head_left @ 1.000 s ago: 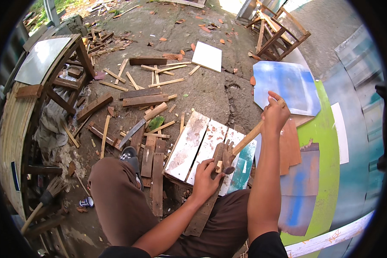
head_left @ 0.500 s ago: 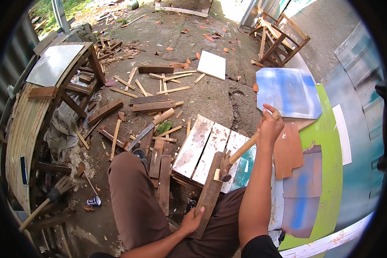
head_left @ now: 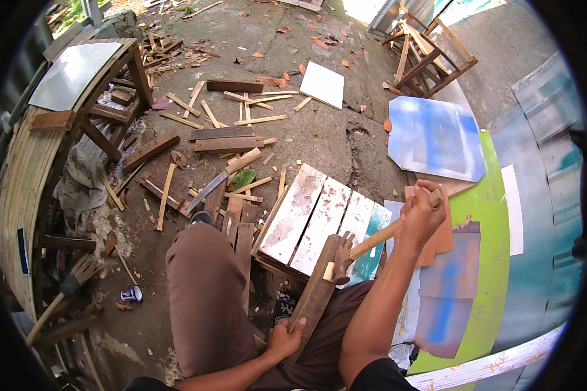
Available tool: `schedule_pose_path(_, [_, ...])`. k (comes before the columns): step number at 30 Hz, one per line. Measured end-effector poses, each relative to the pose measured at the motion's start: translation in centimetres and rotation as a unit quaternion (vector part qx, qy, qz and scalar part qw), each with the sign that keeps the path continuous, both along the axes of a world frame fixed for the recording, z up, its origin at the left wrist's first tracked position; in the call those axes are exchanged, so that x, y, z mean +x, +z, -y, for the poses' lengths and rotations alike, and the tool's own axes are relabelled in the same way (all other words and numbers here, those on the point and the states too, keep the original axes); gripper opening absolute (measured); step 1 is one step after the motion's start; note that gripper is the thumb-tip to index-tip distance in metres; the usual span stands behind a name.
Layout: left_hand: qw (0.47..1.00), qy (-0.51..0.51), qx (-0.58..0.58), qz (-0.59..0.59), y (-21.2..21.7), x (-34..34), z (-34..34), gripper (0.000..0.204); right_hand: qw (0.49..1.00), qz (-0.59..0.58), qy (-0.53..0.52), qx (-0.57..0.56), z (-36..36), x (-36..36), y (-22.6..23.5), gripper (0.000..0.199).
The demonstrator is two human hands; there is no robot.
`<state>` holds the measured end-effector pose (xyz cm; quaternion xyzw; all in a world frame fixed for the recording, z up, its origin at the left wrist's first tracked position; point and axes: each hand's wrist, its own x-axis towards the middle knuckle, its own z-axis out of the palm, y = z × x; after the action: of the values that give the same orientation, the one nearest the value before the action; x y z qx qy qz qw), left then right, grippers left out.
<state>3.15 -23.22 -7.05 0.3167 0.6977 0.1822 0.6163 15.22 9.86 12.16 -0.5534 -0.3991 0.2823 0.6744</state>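
My left hand (head_left: 285, 340) grips the lower end of a dark wooden board (head_left: 314, 298), which slants up across my lap to a low white-painted slatted wooden stand. A small pale wooden peg (head_left: 329, 271) juts from the board near its upper end. My right hand (head_left: 425, 214) is closed round the end of the wooden handle of a claw hammer (head_left: 379, 238). The rusty hammer head is beside the peg at the board's right edge; whether it touches the peg I cannot tell. The white slatted stand (head_left: 296, 212) is just beyond the board.
A handsaw (head_left: 218, 181) lies among wood offcuts (head_left: 231, 144) on the ground ahead. At left are a wooden bench (head_left: 19, 195), a brush (head_left: 78, 277) and a small can (head_left: 131, 294). Blue-sprayed panels (head_left: 435, 138) and a green board (head_left: 499, 228) lie at right.
My right hand has shifted slightly right and down, and the hammer handle now lies flatter. The hammer head stays beside the peg. My left hand keeps its hold on the board.
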Motion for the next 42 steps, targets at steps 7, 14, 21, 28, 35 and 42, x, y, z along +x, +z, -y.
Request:
schedule_pose_path(7, [0.999,0.036,0.008,0.027,1.8,0.4,-1.3,0.085,0.998,0.007,0.007,0.066,4.7,-1.7,1.7,0.005])
schedule_pose_path(14, [0.996,0.050,0.030,0.068,1.8,0.4,-2.3,0.083,0.991,-0.028,-0.064,0.117,10.4,-0.2,3.2,0.013])
schedule_pose_path(21, [0.991,0.078,0.012,0.111,0.3,1.5,-1.9,0.081,0.980,-0.084,-0.076,0.163,12.7,5.4,0.2,0.011])
schedule_pose_path(28, [0.992,0.093,0.034,0.076,1.3,1.3,-2.1,0.078,0.940,-0.264,-0.182,0.120,12.4,12.4,-3.5,0.017])
schedule_pose_path(35, [0.989,0.100,0.091,0.063,0.8,1.7,-1.9,0.067,0.922,-0.300,-0.218,0.108,13.2,13.1,-4.0,0.017])
schedule_pose_path(42, [0.987,0.022,0.160,-0.012,0.5,1.6,-2.1,0.082,0.885,-0.312,-0.330,0.100,14.2,13.1,-3.2,0.017])
